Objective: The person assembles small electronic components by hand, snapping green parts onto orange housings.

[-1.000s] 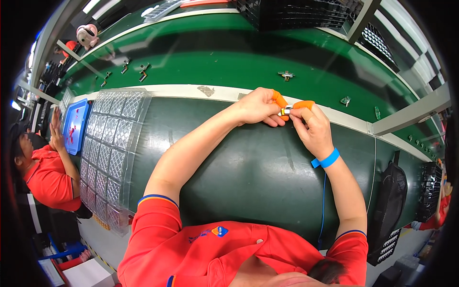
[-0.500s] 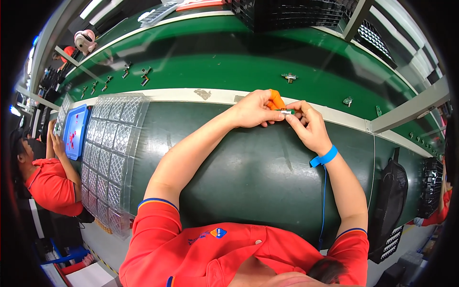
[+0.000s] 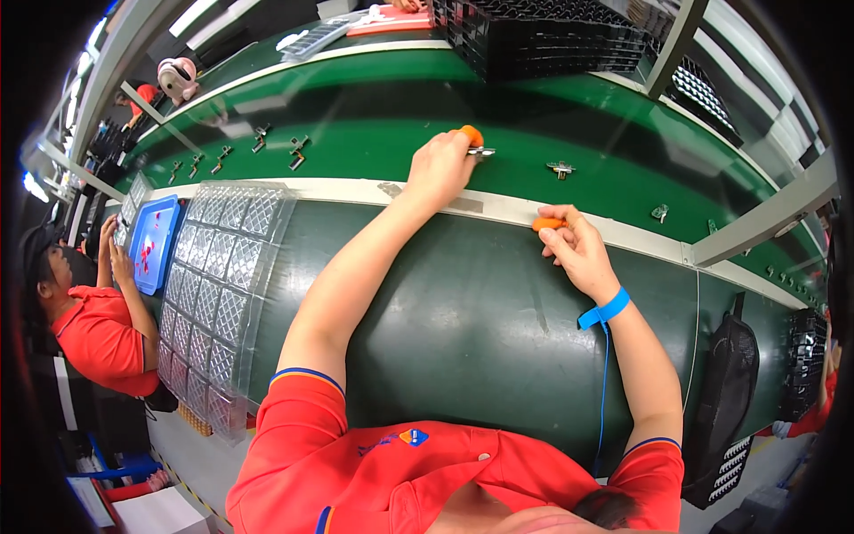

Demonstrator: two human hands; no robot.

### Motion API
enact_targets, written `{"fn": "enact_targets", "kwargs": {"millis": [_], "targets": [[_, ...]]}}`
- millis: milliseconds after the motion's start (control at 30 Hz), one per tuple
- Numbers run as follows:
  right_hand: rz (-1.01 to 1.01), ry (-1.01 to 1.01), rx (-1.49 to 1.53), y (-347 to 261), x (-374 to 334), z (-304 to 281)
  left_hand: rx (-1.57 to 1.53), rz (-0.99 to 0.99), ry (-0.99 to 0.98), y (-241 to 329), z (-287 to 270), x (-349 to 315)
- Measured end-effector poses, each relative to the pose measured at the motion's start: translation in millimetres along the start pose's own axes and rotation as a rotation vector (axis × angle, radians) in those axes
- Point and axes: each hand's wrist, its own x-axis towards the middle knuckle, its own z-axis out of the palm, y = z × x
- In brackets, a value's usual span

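Note:
My left hand (image 3: 439, 169) reaches over the green belt, an orange finger cot (image 3: 471, 135) on one finger. Its closed fingertips hold a small circuit board part (image 3: 481, 152) with a silvery edge; whether the part touches the belt cannot be told. Over the pale rail at the belt's near side, my right hand (image 3: 580, 251) is held with loosely bent, slightly parted fingers, and nothing shows in them. It also has an orange finger cot (image 3: 548, 224). A blue wrist strap (image 3: 605, 309) with a thin cord circles that wrist. Another small board part (image 3: 561, 169) lies on the belt beyond.
More small parts (image 3: 299, 153) lie along the green belt (image 3: 374, 147). Clear plastic trays (image 3: 213, 267) lie at left, beside a blue tray (image 3: 153, 245) where a co-worker (image 3: 102, 334) sits. Black crates (image 3: 543, 40) stand at the back, a black bag (image 3: 725, 383) at right. A metal post (image 3: 765, 218) rises on the right.
My left hand has moved forward and left, off the near bench edge and over the belt, carrying the board part. My right hand has let go of it and stays near the rail.

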Motion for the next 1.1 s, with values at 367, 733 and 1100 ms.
{"fn": "enact_targets", "kwargs": {"millis": [367,733,1100], "targets": [[0.022,0.01,0.01,2,-1,-4,0.281,0.002,0.087,-91,-46,-2],[-0.002,-0.016,0.038,5,1,-1,0.501,-0.778,-0.147,-199,-104,-15],[-0.015,-0.018,0.045,4,1,-1,0.119,-0.245,0.09,-108,-81,12]]}}
